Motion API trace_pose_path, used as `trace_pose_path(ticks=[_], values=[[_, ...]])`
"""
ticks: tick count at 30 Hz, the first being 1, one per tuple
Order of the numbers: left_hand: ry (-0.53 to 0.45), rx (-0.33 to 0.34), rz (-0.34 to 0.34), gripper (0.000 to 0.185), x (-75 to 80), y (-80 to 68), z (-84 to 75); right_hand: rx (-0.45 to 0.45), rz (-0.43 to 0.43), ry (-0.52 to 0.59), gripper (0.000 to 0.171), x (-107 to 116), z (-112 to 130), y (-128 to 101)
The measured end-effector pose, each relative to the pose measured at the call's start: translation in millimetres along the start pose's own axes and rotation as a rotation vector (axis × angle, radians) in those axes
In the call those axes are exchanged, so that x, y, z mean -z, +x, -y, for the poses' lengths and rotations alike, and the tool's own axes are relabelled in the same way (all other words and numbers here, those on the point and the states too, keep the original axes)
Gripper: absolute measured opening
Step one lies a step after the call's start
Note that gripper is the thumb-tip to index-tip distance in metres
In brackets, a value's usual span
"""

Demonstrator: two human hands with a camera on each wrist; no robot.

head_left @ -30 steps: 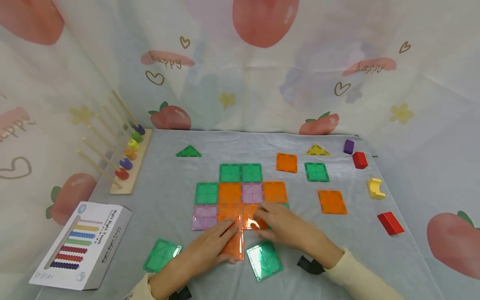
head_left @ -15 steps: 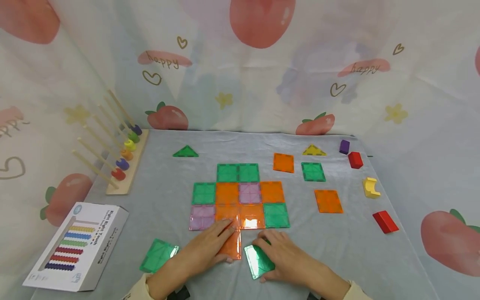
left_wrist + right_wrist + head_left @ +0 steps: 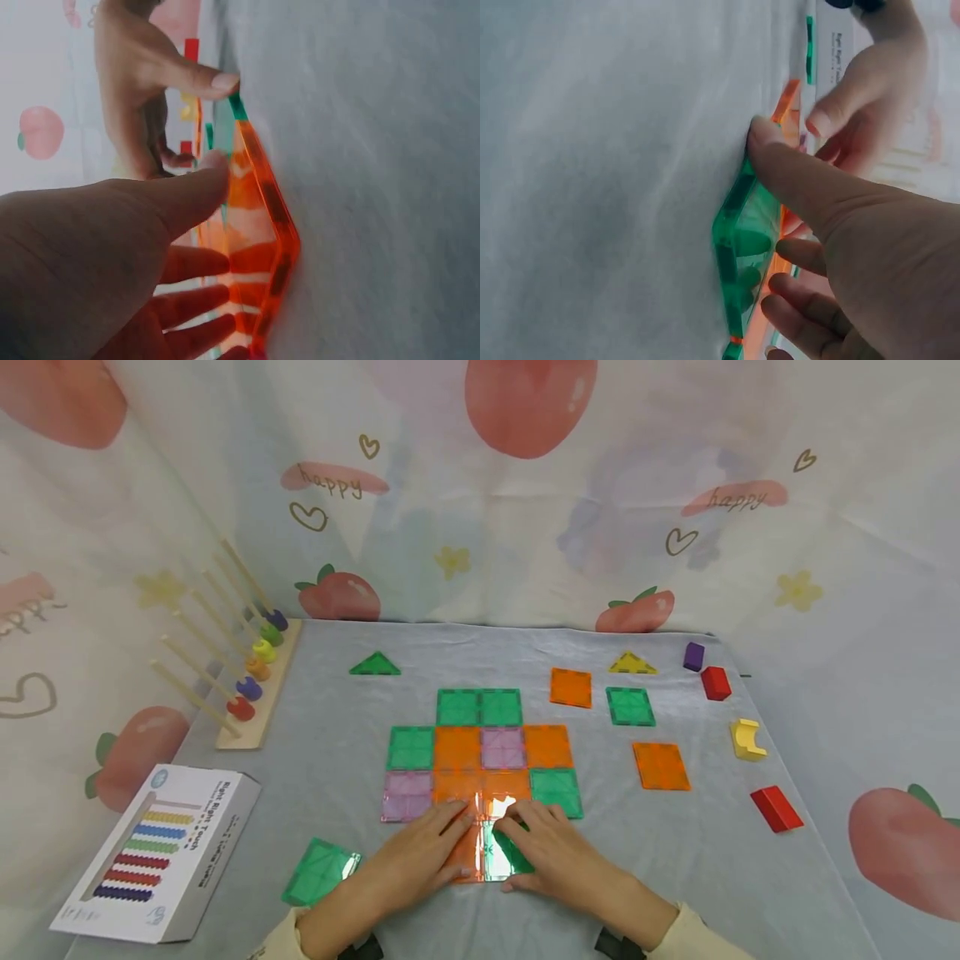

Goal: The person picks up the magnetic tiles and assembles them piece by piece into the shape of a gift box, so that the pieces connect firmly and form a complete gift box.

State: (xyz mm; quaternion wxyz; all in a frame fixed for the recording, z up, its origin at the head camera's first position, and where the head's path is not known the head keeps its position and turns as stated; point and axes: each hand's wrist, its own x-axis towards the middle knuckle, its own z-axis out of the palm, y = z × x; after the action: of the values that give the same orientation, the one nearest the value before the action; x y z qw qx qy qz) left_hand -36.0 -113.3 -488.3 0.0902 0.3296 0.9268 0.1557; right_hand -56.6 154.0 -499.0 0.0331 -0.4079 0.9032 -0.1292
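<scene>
My right hand (image 3: pixel 558 856) holds a green square magnetic tile (image 3: pixel 497 858), thumb at its near edge and fingers over its far side. This tile lies against the right side of an orange square magnetic tile (image 3: pixel 471 860), at the bottom of a flat tile pattern. On that orange tile rests my left hand (image 3: pixel 420 852), fingers extended; the left wrist view shows them spread over its clear orange face (image 3: pixel 251 202). Above, the pattern has green tiles (image 3: pixel 457 707), orange tiles (image 3: pixel 547 747) and purple tiles (image 3: pixel 407 795), edge to edge.
Another green tile (image 3: pixel 318 870) lies beside my left forearm. Loose orange tiles (image 3: pixel 661 766), a green tile (image 3: pixel 631 706), triangles (image 3: pixel 376 664) and coloured blocks (image 3: pixel 777 808) are scattered around. At left stand a peg board (image 3: pixel 243 739) and a white box (image 3: pixel 157 852).
My right hand moved from the pattern's right side down to the green tile, then brought it up and left against the orange tile. My left hand stayed in place.
</scene>
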Motion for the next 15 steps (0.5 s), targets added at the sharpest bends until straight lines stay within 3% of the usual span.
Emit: trace_pose_path(ticks=[4, 8, 12, 15], values=[[0.045, -0.009, -0.011, 0.08, -0.4, 0.8, -4.8, -0.002, 0.02, 0.091, 0.064, 1.4, -5.4, 2.3], [0.04, -0.012, -0.015, 0.081, -1.6, 3.5, -6.7, -0.078, 0.003, 0.189, 0.042, 9.9, -24.9, 11.4], [0.006, 0.005, 0.011, 0.079, -0.9, 8.3, -6.3, -0.275, -0.073, 0.173, 0.028, 20.5, -60.5, 22.0], [-0.008, 0.014, 0.04, 0.08, -0.3, 12.1, -7.8, -0.47, -0.067, 0.15, 0.03, 26.8, -86.2, 26.0]])
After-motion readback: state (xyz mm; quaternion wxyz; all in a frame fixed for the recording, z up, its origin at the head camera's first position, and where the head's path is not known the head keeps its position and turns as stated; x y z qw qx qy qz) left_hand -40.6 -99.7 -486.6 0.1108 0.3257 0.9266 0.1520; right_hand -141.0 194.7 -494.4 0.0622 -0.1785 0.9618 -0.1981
